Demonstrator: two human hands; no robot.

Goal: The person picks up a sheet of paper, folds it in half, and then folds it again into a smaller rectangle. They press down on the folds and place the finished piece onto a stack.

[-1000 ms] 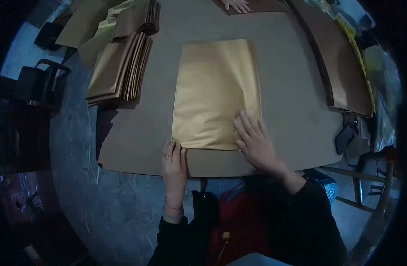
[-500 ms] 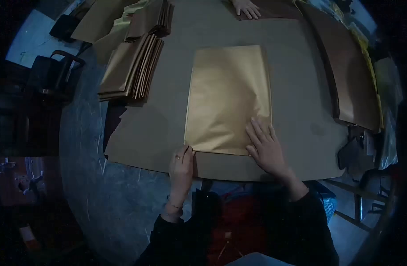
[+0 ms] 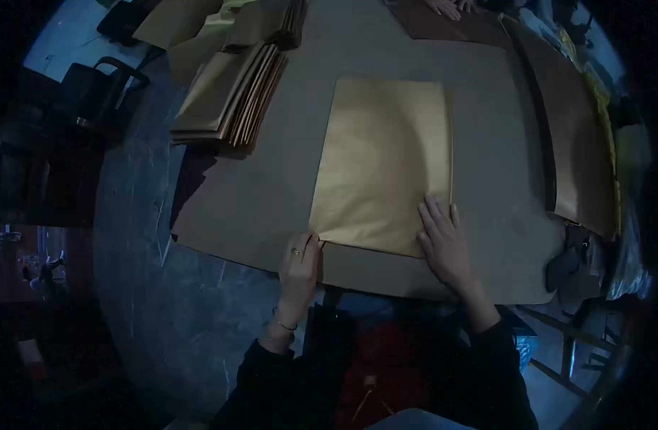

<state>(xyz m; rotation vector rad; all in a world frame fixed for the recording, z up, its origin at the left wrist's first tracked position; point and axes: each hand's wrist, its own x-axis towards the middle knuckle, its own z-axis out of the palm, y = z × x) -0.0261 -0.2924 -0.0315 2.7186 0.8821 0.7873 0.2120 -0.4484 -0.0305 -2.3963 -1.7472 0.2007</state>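
A flat golden-brown paper bag (image 3: 379,158) lies lengthwise before me on a cardboard-covered table (image 3: 264,193). Its near left corner is pinched between the thumb and fingers of my left hand (image 3: 300,261), which wears a ring. Fingers outstretched, my right hand (image 3: 443,244) rests flat on the bag's near right corner. Light creases run across the paper close to its near edge.
Folded paper bags (image 3: 232,93) are stacked at the far left. Brown sheets (image 3: 572,129) lie along the right edge. Across the table, another person's hands (image 3: 447,7) touch a dark brown sheet (image 3: 443,27). A black chair (image 3: 99,93) stands left.
The view has shifted a little. The creases near the bag's lower edge look flatter. My left hand keeps its pinch at the corner. A second hand of the other person now shows.
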